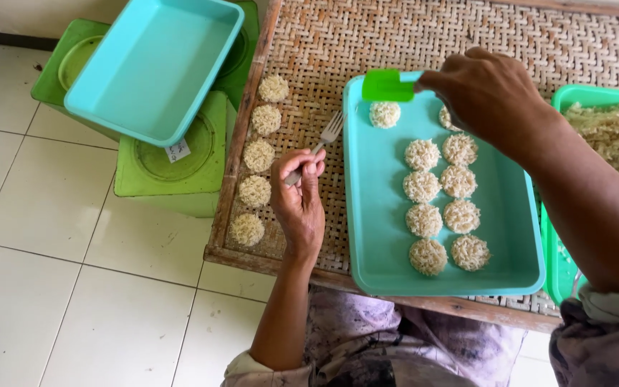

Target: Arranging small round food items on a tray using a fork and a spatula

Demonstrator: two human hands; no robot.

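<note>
Left hand (299,204), close in, pinches a fork (322,142), tines aimed up-right at the teal tray (374,215). Right hand (488,93) grips a green scraper (387,85) just above 1 noodle disc (385,114), nearer to it than the fork.

Soft, even daylight filled the view, bright on the white floor tiles (73,236). Shadows were faint, pooling just under the right hand (492,97). No harsh glare showed. Focus held sharp throughout, with slight bowing toward the frame's edges.
</note>
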